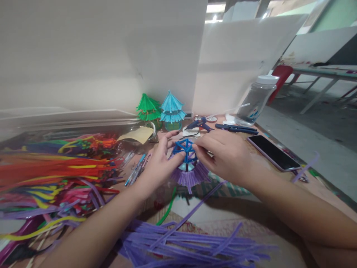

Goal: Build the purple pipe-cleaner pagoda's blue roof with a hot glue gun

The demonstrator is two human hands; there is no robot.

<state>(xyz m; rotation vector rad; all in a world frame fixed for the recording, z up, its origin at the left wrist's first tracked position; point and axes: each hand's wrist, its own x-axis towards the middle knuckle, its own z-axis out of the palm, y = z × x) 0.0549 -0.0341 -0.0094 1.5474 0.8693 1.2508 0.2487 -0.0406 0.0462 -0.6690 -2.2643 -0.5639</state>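
A small hut-like model stands between my hands, with a blue lattice frame [187, 143] on top and a skirt of purple pipe cleaners [190, 178] flaring out below. My left hand [160, 158] steadies the blue frame from the left, thumb against its front and fingers behind. At the frame's right edge my right hand [224, 152] is closed in a pinch; whether a small piece sits between its fingertips cannot be made out. Nearer to me lies a loose heap of purple pipe cleaners [192, 243], one long strip pointing up towards the model.
Behind stand a green hut model [147, 106] and a light-blue one [171, 108], beside a glue gun [201, 124]. Pliers [237, 128], a phone [273, 152] and a plastic bottle [258, 100] are on the right. Bundles of coloured pipe cleaners [55, 169] and pens [135, 170] lie left.
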